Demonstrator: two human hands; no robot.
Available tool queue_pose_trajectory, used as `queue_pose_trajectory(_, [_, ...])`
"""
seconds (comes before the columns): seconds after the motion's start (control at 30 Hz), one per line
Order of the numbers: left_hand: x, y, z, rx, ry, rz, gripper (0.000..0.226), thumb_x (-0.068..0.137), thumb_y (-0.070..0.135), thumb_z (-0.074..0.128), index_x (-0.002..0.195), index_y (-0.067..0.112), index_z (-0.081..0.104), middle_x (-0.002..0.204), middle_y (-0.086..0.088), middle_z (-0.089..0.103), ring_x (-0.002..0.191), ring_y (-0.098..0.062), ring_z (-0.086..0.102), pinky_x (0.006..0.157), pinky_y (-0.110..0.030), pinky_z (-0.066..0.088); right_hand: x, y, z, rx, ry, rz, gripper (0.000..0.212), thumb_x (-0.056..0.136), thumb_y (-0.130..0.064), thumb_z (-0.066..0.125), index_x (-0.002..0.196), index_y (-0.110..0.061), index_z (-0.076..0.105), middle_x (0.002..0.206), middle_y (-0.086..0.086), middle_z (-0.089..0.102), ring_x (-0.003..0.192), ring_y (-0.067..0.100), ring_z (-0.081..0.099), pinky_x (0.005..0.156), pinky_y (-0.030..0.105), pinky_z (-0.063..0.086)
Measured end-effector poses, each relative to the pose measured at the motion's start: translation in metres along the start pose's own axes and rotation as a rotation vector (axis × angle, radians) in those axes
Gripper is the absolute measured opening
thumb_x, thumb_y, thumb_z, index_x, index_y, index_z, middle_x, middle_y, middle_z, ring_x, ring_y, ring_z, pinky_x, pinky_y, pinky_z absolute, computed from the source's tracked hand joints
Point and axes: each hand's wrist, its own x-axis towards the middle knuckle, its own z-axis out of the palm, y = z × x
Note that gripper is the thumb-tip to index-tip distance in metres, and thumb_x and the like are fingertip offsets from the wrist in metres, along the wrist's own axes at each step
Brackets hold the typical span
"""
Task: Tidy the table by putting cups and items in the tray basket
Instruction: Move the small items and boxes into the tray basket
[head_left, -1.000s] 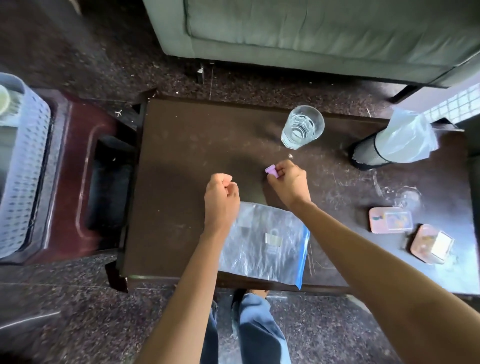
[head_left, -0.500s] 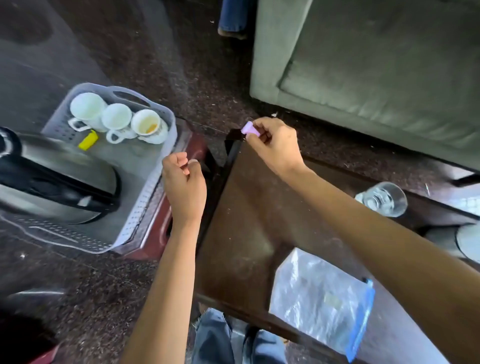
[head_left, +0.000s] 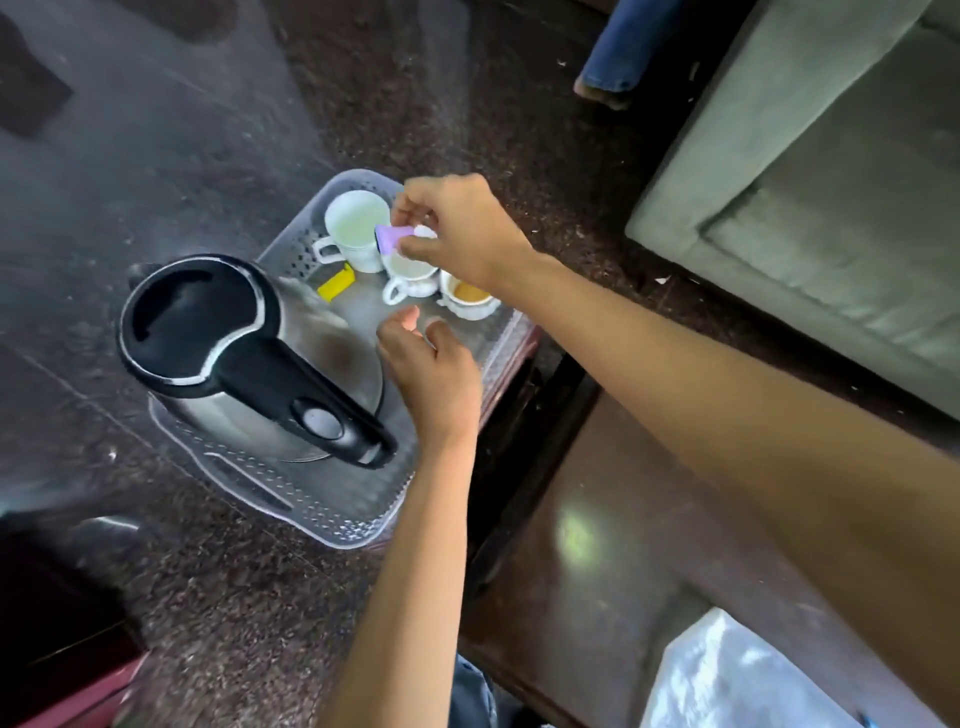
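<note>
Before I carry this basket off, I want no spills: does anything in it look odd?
One thing: the white cup nearest the table still holds brownish liquid, so it could slosh. The other two cups look empty and upright. The kettle stands upright. The right hand holds a purple item above the cups, not yet set down.

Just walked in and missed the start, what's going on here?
A person is tidying items into a tray basket. The right hand pinches a small purple item above the white cups in the basket. The left hand hovers open and empty beside the kettle. A yellow item lies in the basket.
</note>
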Motion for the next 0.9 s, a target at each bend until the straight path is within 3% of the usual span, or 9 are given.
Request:
queue_pose_trajectory(0.13, [0.016, -0.002, 0.003, -0.133, 0.081, -0.133, 0.033, 0.094, 0.004, 0.044, 0.124, -0.009, 0.043, 0.13, -0.024, 0.048, 0.122, -0.032, 0.046, 0.096, -0.023, 0.036, 0.042, -0.012, 0.029, -0.208, -0.179, -0.2, 0.02, 0.079, -0.019, 0.061, 0.097, -0.014, 0.067, 0.096, 0.0, 0.069, 0.095, 0.021, 0.052, 0.081, 0.03, 0.038])
queue_pose_trajectory(0.33, [0.023, -0.011, 0.01, -0.206, 0.037, -0.157, 0.048, 0.083, 0.022, 0.041, 0.12, -0.009, 0.045, 0.123, -0.027, 0.052, 0.117, -0.036, 0.05, 0.102, -0.044, 0.04, 0.074, -0.022, 0.074, -0.42, -0.34, -0.406, 0.018, 0.084, -0.03, 0.06, 0.096, -0.019, 0.068, 0.091, -0.002, 0.071, 0.101, 0.021, 0.048, 0.076, 0.033, 0.038])
queue_pose_trajectory(0.5, [0.025, -0.026, 0.011, -0.197, -0.017, -0.161, 0.031, 0.089, 0.014, 0.049, 0.113, -0.005, 0.048, 0.114, -0.025, 0.056, 0.109, -0.037, 0.054, 0.093, -0.054, 0.045, 0.081, -0.024, 0.095, -0.706, -0.388, -0.459, 0.028, 0.088, -0.03, 0.05, 0.097, -0.012, 0.069, 0.101, 0.007, 0.063, 0.11, 0.029, 0.046, 0.085, 0.037, 0.036])
queue_pose_trajectory(0.67, [0.028, -0.031, 0.009, -0.172, -0.023, -0.157, 0.029, 0.088, 0.015, 0.05, 0.111, -0.003, 0.048, 0.113, -0.024, 0.057, 0.109, -0.039, 0.053, 0.091, -0.056, 0.046, 0.08, -0.023, 0.105, -0.761, -0.478, -0.426, 0.014, 0.058, -0.029, 0.071, 0.056, -0.015, 0.071, 0.071, 0.005, 0.059, 0.078, 0.029, 0.061, 0.061, 0.029, 0.042])
queue_pose_trajectory(0.83, [0.028, -0.024, 0.008, -0.166, -0.026, -0.152, 0.029, 0.091, 0.008, 0.049, 0.116, -0.006, 0.048, 0.119, -0.024, 0.055, 0.113, -0.036, 0.052, 0.096, -0.05, 0.044, 0.073, -0.023, 0.093, -0.641, -0.302, -0.425, 0.013, 0.075, -0.021, 0.064, 0.083, -0.011, 0.069, 0.1, 0.011, 0.059, 0.102, 0.034, 0.052, 0.078, 0.039, 0.04])
queue_pose_trajectory(0.9, [0.028, -0.019, 0.008, -0.16, -0.021, -0.148, 0.03, 0.091, 0.008, 0.044, 0.118, -0.006, 0.047, 0.123, -0.024, 0.053, 0.116, -0.034, 0.05, 0.1, -0.042, 0.043, 0.068, -0.023, 0.079, -0.517, -0.212, -0.431, 0.015, 0.078, -0.024, 0.06, 0.085, -0.012, 0.067, 0.102, 0.011, 0.059, 0.1, 0.033, 0.051, 0.08, 0.038, 0.041])
